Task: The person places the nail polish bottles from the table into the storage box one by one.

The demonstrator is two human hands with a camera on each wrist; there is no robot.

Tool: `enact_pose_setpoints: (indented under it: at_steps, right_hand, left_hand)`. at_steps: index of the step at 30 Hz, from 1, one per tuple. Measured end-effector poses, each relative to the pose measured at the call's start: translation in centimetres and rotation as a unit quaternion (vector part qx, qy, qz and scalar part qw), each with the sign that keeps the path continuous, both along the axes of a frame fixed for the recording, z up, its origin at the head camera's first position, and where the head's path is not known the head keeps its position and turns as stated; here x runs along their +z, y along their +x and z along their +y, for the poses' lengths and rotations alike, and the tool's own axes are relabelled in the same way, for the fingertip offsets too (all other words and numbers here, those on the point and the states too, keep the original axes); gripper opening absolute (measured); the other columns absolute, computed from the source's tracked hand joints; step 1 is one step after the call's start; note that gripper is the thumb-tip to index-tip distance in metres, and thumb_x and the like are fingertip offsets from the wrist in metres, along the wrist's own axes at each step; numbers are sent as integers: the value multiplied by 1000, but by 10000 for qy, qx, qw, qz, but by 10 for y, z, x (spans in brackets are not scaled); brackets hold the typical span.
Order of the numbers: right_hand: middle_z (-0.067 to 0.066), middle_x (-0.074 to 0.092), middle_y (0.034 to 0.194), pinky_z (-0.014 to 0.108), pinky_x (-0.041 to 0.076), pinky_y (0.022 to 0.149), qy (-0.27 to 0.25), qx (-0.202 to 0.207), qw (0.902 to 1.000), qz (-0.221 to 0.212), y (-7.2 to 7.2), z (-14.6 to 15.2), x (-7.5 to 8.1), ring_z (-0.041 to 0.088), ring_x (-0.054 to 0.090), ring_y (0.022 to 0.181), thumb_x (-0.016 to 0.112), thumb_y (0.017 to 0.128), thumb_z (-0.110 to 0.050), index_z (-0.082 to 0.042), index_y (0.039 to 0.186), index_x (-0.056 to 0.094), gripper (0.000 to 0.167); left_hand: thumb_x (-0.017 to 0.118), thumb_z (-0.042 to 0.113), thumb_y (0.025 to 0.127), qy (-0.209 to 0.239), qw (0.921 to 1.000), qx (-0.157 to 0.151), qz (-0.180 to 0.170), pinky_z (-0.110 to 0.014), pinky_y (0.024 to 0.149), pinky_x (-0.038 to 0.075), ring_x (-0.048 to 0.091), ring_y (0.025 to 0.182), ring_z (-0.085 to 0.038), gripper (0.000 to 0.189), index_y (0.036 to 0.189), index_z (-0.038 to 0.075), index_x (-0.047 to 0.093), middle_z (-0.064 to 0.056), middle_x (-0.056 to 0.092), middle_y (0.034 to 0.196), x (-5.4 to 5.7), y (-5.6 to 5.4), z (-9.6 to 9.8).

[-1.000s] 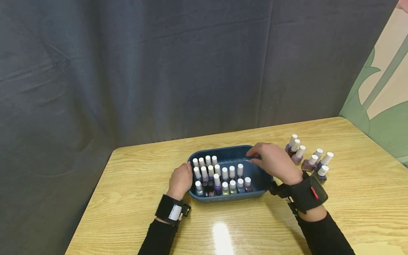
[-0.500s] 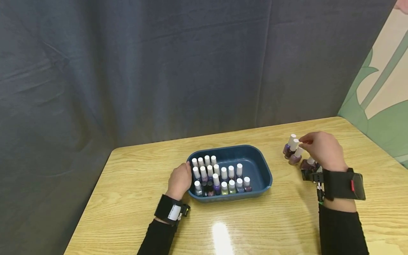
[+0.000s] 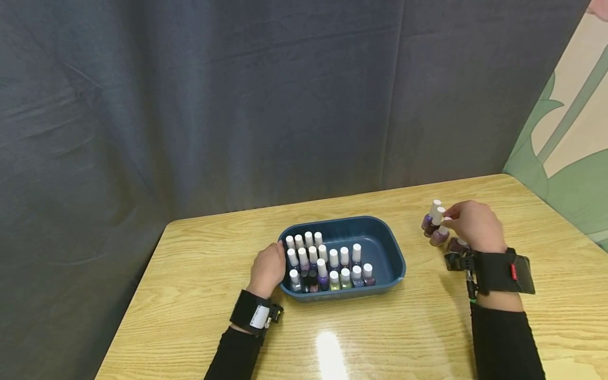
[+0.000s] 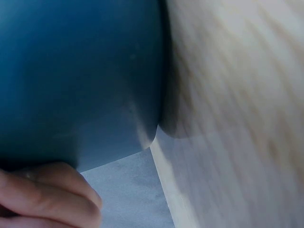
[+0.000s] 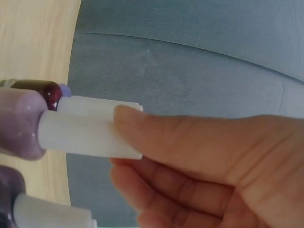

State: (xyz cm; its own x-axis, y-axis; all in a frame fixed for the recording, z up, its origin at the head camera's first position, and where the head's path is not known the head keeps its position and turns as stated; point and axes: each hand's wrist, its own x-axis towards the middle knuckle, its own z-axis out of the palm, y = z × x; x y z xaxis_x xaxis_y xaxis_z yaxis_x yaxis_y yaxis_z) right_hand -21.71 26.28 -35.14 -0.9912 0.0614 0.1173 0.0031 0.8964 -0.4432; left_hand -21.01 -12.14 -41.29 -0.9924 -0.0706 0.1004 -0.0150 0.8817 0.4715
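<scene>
My left hand [image 3: 267,269] grips the left rim of a dark blue plastic bin [image 3: 385,258]; the left wrist view has its curled fingers [image 4: 52,194] against the bin's wall. Several nail polish bottles stand upright in rows in the bin's left and front part, most with white caps. My right hand [image 3: 475,224] pinches the white cap of a mauve nail polish bottle [image 5: 21,126], thumb across the cap, with the bottle still in its group on the table. Right behind it stand a dark red bottle [image 3: 431,229] and a purple bottle [image 3: 426,221].
Another dark mauve bottle [image 3: 455,246] stands close under my right wrist, partly hidden by the hand and wrist strap; more of that group is covered. A grey curtain [image 3: 285,105] hangs behind the wooden table [image 3: 199,295]. A patterned wall [image 3: 575,158] rises at the right.
My right hand has left the bin's right end, moved right to the loose bottles, and then settled onto the mauve bottle's cap. The left hand and the bin have stayed put.
</scene>
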Motion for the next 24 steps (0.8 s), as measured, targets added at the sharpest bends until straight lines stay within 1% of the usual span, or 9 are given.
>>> enact_pose_setpoints:
  at_steps: [3, 6, 8, 10, 14, 18, 21, 24]
  right_hand:
    - [25, 66, 86, 27, 36, 47, -6, 7, 9999, 130, 1, -1, 2, 30, 58, 66, 62, 80, -7, 7, 90, 67, 18]
    - [23, 66, 82, 27, 33, 46, -7, -35, 9993, 360, 3, -2, 4, 24, 54, 60, 61, 81, -5, 5, 85, 68, 13]
    - [22, 67, 80, 27, 32, 46, -27, -54, 9990, 446, 3, -3, 6, 22, 52, 58, 61, 82, -5, 5, 83, 69, 13]
    - [21, 67, 78, 27, 32, 45, -27, -64, 9988, 485, 4, -3, 7, 21, 53, 58, 63, 81, -7, 4, 82, 69, 13]
    - [20, 68, 78, 28, 36, 45, -4, -35, 9996, 280, 5, -2, 7, 25, 58, 60, 66, 79, -13, 4, 84, 69, 19]
    - [24, 67, 88, 29, 39, 48, -31, -35, 10000, -39, 4, 0, 6, 32, 60, 69, 68, 77, -14, 7, 91, 67, 25]
    - [26, 65, 92, 30, 40, 50, -29, -4, 9999, -151, 2, 0, 4, 34, 60, 73, 68, 76, -11, 8, 92, 67, 24]
    - [26, 65, 91, 29, 39, 49, -21, 24, 9999, -146, 2, 1, 2, 32, 60, 70, 67, 76, -7, 8, 90, 67, 20]
  left_hand:
    - [30, 27, 100, 13, 10000, 8, -21, -45, 58, 48, 64, 79, -36, 46, 86, -2, 62, -21, 65, 83, 0, 0, 0]
    - [30, 27, 100, 18, 10000, 9, -34, -45, 58, 48, 64, 79, -36, 47, 86, -2, 62, -22, 65, 84, 1, 1, 0]
    - [30, 27, 100, 12, 10000, 5, -20, -45, 57, 48, 64, 78, -36, 46, 86, -2, 62, -22, 65, 83, 1, 0, 0]
    - [30, 27, 100, 20, 10000, 4, -20, -44, 57, 47, 64, 77, -36, 46, 85, -3, 62, -22, 65, 82, 0, 0, 0]
    - [30, 26, 100, 19, 10000, 1, -6, -43, 55, 47, 64, 75, -35, 46, 85, -3, 62, -21, 64, 80, 0, 0, 0]
    - [31, 24, 100, -36, 9999, -18, 96, -44, 57, 47, 64, 75, -36, 45, 84, -3, 62, -22, 65, 80, 0, 1, 0]
    - [31, 24, 100, -72, 9999, -28, 152, -46, 59, 48, 64, 76, -37, 45, 83, -3, 62, -22, 65, 80, 1, 1, 0]
    - [31, 24, 100, -68, 9998, -43, 160, -46, 60, 48, 64, 77, -38, 45, 83, -3, 62, -22, 65, 80, 1, 1, 0]
